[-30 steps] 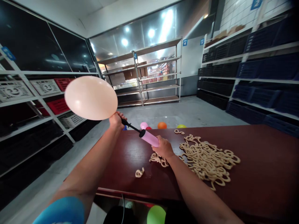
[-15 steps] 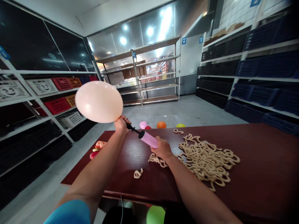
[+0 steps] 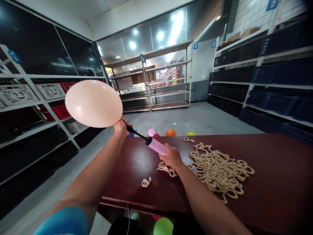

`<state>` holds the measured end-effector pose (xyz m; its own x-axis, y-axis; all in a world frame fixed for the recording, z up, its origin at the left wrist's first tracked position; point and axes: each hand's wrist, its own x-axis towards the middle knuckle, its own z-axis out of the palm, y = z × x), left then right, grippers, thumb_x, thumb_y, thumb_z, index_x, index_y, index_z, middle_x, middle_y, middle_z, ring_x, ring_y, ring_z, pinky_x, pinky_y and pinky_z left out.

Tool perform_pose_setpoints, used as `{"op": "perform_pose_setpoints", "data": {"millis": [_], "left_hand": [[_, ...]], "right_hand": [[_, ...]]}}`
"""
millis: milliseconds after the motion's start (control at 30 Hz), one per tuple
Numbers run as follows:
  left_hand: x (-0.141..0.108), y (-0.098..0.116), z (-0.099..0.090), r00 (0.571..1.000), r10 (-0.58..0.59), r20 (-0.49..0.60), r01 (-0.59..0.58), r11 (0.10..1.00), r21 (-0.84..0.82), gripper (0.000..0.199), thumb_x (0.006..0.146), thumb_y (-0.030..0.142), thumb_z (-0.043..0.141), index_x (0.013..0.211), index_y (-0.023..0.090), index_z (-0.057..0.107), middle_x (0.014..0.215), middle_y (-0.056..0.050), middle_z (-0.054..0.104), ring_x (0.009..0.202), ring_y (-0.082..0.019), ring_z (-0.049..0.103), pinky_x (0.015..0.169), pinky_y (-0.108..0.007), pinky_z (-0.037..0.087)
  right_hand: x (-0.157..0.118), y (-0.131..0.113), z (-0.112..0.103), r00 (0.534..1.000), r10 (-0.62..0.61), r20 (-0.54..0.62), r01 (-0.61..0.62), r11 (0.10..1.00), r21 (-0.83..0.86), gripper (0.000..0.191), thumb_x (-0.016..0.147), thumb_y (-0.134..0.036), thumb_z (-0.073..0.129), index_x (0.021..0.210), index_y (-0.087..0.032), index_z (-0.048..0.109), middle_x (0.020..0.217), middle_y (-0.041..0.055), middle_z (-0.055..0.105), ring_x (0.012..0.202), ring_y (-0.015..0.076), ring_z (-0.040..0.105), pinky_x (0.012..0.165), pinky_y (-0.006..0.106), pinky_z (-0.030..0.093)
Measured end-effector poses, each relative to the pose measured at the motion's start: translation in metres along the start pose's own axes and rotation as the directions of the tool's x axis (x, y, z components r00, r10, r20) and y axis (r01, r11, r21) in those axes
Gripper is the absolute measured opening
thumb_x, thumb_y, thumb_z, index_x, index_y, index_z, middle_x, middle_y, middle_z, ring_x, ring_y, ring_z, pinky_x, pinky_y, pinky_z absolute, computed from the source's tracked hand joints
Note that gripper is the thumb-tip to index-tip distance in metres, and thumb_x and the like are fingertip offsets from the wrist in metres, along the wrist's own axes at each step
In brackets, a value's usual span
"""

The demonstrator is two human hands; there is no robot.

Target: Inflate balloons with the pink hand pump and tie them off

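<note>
A large pale peach balloon [image 3: 93, 103] sits inflated on the nozzle end of a hand pump [image 3: 156, 146] with a pink barrel and black rod. My left hand [image 3: 122, 126] is closed round the balloon's neck and the pump's black end. The rod shows between that end and the barrel. My right hand [image 3: 171, 156] grips the far end of the pink barrel, above the dark red table [image 3: 274, 163]. To its right lies a heap of beige twisted pieces [image 3: 217, 166], with a smaller cluster [image 3: 167, 168] just below the hand.
One curled piece [image 3: 146, 182] lies near the table's front edge. Pink [image 3: 151, 132], orange [image 3: 170, 132] and yellow balloons [image 3: 191, 133] show beyond the table. A green balloon [image 3: 163, 226] is below the front edge. Shelves with crates stand on both sides.
My left hand has moved left, away from the barrel, and more of the pump's rod shows. The balloon has moved left with it and looks larger. The view has shifted slightly.
</note>
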<state>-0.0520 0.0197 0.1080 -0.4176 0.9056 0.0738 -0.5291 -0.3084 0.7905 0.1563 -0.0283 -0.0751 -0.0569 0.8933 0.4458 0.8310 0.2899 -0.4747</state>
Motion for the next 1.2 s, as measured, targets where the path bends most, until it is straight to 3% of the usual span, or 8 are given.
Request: {"op": "perform_pose_setpoints", "data": {"millis": [100, 200, 467, 600, 800, 1033, 1100, 1200], "left_hand": [[0.010, 0.018, -0.004, 0.999, 0.037, 0.017, -0.037, 0.999, -0.007, 0.016, 0.067, 0.008, 0.040, 0.058, 0.018, 0.032, 0.045, 0.006, 0.028, 0.034, -0.005, 0.028, 0.036, -0.018, 0.026], [0.012, 0.011, -0.009, 0.999, 0.034, 0.008, -0.034, 0.999, -0.024, 0.016, 0.067, 0.009, 0.043, 0.059, 0.018, 0.033, 0.046, 0.006, 0.029, 0.034, -0.004, 0.028, 0.037, -0.017, 0.026], [-0.020, -0.071, -0.002, 0.998, -0.065, -0.006, 0.065, 0.998, -0.002, 0.018, 0.062, 0.004, 0.040, 0.058, 0.019, 0.031, 0.045, 0.006, 0.027, 0.034, -0.006, 0.030, 0.037, -0.019, 0.027], [-0.030, -0.089, 0.001, 0.997, -0.076, 0.000, 0.076, 0.997, 0.013, 0.017, 0.063, 0.006, 0.042, 0.058, 0.019, 0.033, 0.046, 0.006, 0.030, 0.035, -0.007, 0.033, 0.038, -0.022, 0.031], [-0.024, -0.063, -0.002, 0.989, -0.144, 0.030, 0.143, 0.989, 0.023, 0.017, 0.065, 0.007, 0.041, 0.057, 0.019, 0.031, 0.045, 0.006, 0.027, 0.033, -0.007, 0.030, 0.036, -0.022, 0.027], [-0.003, -0.005, 0.002, 0.996, -0.048, 0.069, 0.046, 0.999, 0.019, 0.018, 0.064, 0.005, 0.041, 0.059, 0.019, 0.031, 0.045, 0.006, 0.023, 0.032, -0.006, 0.026, 0.035, -0.020, 0.024], [-0.002, -0.004, 0.002, 0.997, -0.027, 0.074, 0.026, 1.000, 0.017, 0.017, 0.066, 0.007, 0.042, 0.059, 0.019, 0.032, 0.046, 0.006, 0.025, 0.033, -0.006, 0.027, 0.035, -0.020, 0.025], [-0.008, -0.025, 0.003, 0.999, -0.046, 0.029, 0.046, 0.999, 0.005, 0.016, 0.067, 0.008, 0.042, 0.060, 0.019, 0.033, 0.047, 0.006, 0.026, 0.034, -0.006, 0.028, 0.036, -0.019, 0.026]], "right_hand": [[0.000, 0.001, 0.003, 1.000, -0.010, -0.016, 0.010, 1.000, -0.006, 0.032, 0.068, -0.030, 0.063, 0.097, -0.021, 0.051, 0.087, 0.0027, 0.063, 0.078, 0.0191, 0.057, 0.067, 0.027, 0.033], [-0.002, 0.002, 0.005, 1.000, 0.012, -0.010, -0.012, 0.999, -0.043, 0.031, 0.068, -0.030, 0.063, 0.094, -0.020, 0.051, 0.084, 0.0031, 0.063, 0.076, 0.0193, 0.057, 0.067, 0.027, 0.033], [-0.005, 0.003, 0.007, 1.000, 0.013, 0.019, -0.011, 0.997, -0.082, 0.033, 0.068, -0.033, 0.064, 0.095, -0.020, 0.050, 0.084, 0.0037, 0.063, 0.077, 0.0198, 0.058, 0.067, 0.027, 0.032], [-0.004, 0.003, 0.006, 0.999, 0.023, 0.026, -0.021, 0.997, -0.078, 0.035, 0.067, -0.035, 0.065, 0.095, -0.020, 0.050, 0.082, 0.0032, 0.063, 0.075, 0.0196, 0.058, 0.066, 0.027, 0.032], [-0.003, 0.001, 0.003, 1.000, 0.007, 0.020, -0.006, 0.999, -0.041, 0.036, 0.065, -0.034, 0.066, 0.096, -0.021, 0.050, 0.084, 0.0028, 0.063, 0.075, 0.0191, 0.057, 0.066, 0.027, 0.032], [-0.002, -0.007, 0.001, 1.000, -0.014, 0.016, 0.014, 1.000, 0.024, 0.031, 0.069, -0.033, 0.063, 0.094, -0.021, 0.050, 0.084, 0.0030, 0.063, 0.077, 0.0191, 0.058, 0.065, 0.026, 0.033], [-0.002, -0.007, 0.001, 1.000, -0.010, 0.013, 0.010, 1.000, 0.016, 0.030, 0.069, -0.033, 0.063, 0.092, -0.021, 0.050, 0.083, 0.0028, 0.063, 0.077, 0.0193, 0.058, 0.065, 0.027, 0.032], [-0.003, -0.004, 0.002, 1.000, -0.005, 0.021, 0.005, 1.000, 0.007, 0.031, 0.068, -0.034, 0.064, 0.092, -0.021, 0.049, 0.084, 0.0034, 0.063, 0.078, 0.0194, 0.058, 0.065, 0.027, 0.033]]}}
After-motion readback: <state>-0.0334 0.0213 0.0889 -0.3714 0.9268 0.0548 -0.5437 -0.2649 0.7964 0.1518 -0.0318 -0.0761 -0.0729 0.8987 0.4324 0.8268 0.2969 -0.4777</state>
